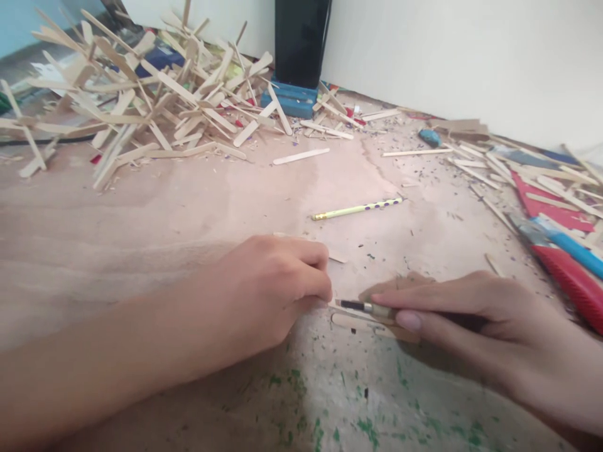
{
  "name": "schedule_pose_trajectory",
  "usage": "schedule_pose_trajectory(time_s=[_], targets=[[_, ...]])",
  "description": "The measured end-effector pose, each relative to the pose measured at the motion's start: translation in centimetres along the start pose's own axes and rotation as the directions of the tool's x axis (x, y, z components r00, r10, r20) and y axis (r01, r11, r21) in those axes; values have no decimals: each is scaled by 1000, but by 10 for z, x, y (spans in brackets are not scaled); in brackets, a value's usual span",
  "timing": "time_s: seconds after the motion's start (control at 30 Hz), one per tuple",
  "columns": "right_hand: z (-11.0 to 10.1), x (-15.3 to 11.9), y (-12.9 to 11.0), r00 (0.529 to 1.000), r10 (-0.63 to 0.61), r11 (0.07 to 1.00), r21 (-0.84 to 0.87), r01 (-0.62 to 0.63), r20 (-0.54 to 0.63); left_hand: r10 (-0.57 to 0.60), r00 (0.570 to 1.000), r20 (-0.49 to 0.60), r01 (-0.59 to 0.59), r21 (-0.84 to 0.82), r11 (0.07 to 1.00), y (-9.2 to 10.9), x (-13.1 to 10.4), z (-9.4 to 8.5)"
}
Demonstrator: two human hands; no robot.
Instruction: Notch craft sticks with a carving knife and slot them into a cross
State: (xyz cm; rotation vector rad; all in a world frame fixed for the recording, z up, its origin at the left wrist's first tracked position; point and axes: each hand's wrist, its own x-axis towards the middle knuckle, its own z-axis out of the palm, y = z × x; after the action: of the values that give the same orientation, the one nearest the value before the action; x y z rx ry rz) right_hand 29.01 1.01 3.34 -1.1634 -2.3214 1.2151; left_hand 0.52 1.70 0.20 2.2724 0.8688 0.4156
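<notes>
In the head view my right hand [475, 320] grips a slim craft knife [379, 309] between thumb and fingers, its dark front end pointing left. My left hand [282, 285] rests on the table with its fingers curled in a pinch, close to the knife's tip. What those fingers press or hold is hidden. A wooden craft stick [351, 322] lies just below the knife, partly covered by my right hand. Behind my left knuckles the end of another flat stick [336, 257] shows. A yellow pencil [358, 209] with dark spots lies farther back.
A tangled heap of craft sticks [155, 100] fills the back left. A black upright object [301, 41] stands by a blue block [294, 98]. At right lie a red-handled cutter [572, 285], a blue tool [572, 242] and more sticks. Shavings dot the wooden table [211, 201].
</notes>
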Motion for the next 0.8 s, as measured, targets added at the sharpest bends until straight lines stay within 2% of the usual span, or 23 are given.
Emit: schedule_pose_trajectory(time_s=[0.1,0.23,0.43,0.7,0.8], targets=[[2,-2,0,996,-82,996,-48,81,-31,11,1000,-5,-11,-1,1000,0,0,0],[7,-10,3,989,-146,984,-101,145,-6,18,1000,-24,-18,17,1000,0,3,0],[9,-25,11,969,-245,911,-333,243,36,-6,1000,10,6,19,1000,-1,5,-1],[10,-19,9,958,-282,890,-359,280,48,23,999,-32,-22,34,999,2,6,0],[10,-13,5,970,-243,927,-289,238,18,27,998,-50,-25,35,999,3,6,0]])
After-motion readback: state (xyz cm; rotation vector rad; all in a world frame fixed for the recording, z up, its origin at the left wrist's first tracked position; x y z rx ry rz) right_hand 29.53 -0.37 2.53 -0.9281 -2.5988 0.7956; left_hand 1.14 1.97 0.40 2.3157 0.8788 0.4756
